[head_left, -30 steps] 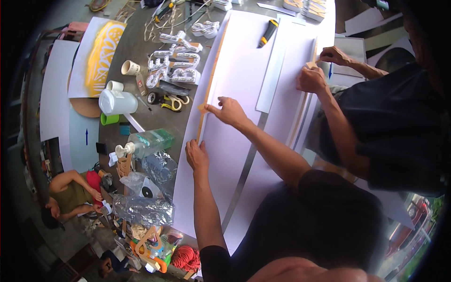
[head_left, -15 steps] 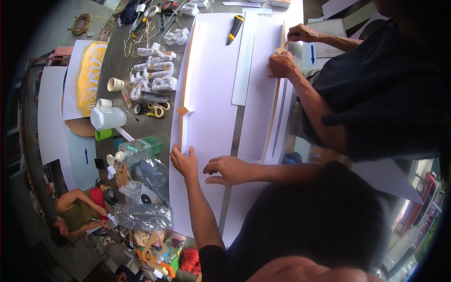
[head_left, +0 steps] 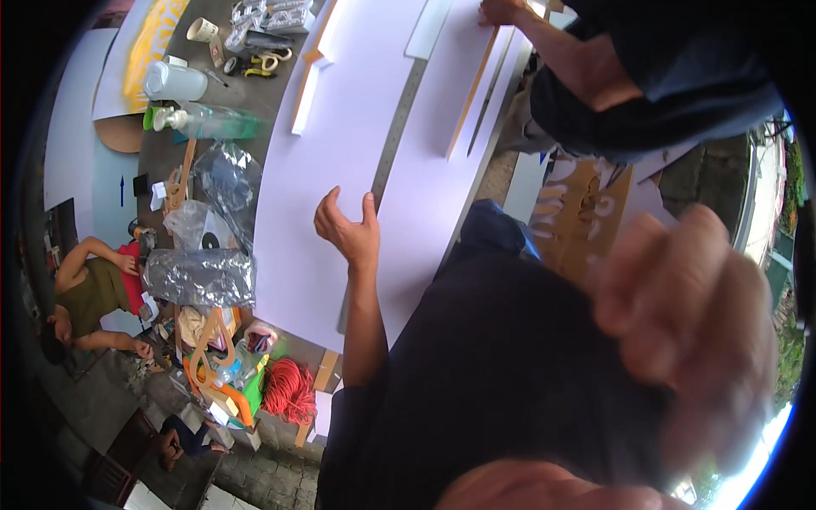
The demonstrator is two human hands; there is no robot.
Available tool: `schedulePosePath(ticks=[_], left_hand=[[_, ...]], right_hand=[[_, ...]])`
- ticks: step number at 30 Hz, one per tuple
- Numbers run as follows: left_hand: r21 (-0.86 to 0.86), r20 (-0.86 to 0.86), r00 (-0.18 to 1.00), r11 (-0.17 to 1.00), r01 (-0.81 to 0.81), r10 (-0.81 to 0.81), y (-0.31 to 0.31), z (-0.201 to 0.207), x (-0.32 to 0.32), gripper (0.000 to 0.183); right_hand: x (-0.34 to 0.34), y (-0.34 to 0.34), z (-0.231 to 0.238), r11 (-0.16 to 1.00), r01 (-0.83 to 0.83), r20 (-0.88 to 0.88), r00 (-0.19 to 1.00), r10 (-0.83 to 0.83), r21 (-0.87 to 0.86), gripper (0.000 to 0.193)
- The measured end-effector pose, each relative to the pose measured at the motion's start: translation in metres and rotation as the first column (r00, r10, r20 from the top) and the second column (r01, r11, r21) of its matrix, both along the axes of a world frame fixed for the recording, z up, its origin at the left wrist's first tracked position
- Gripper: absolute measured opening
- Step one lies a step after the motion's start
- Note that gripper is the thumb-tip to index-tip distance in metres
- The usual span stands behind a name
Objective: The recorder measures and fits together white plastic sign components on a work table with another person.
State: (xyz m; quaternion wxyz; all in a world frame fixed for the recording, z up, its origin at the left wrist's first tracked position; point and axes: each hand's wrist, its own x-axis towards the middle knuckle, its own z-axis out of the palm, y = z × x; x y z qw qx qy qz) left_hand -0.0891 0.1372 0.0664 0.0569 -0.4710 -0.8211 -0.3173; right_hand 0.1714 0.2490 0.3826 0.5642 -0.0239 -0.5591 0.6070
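Note:
My left hand (head_left: 348,228) hovers over a large white board (head_left: 297,204), its fingers spread and nothing in them. Beside it runs a long steel ruler (head_left: 393,149), which lies along the board. A white strip with a tan edge (head_left: 303,100) stands on edge on the board, farther off and apart from that hand. Raised close at the right, my right hand (head_left: 688,331) is smeared by motion, so its fingers cannot be read. Across the board a co-worker's hand (head_left: 501,12) touches the end of a second tan-edged strip (head_left: 472,93).
Left of the board lie a bottle of green liquid (head_left: 212,121), a white lidded tub (head_left: 174,81), scissors (head_left: 265,63) and clear plastic bags (head_left: 200,276). Red cord (head_left: 289,389) is bundled near the board's near-left corner. Another person (head_left: 102,289) is at the far left.
My left hand has left the tan-edged strip's end. My right hand has risen from above the board toward the right. The view has shifted, so the board sits higher in the picture.

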Motion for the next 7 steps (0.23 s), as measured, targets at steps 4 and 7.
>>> schedulePosePath(ticks=[4,7], left_hand=[[0.002,0.062,0.982,0.984,0.176,-0.176,-0.042,0.004,0.047,0.053],[-0.026,0.099,0.949,0.953,0.303,-0.299,-0.075,-0.005,0.071,0.052]], right_hand=[[0.032,-0.066,0.030,0.902,-0.074,0.186,0.968,0.167,-0.426,0.020],[0.069,-0.098,0.011,0.980,-0.187,0.013,0.982,0.188,-0.068,0.014]])
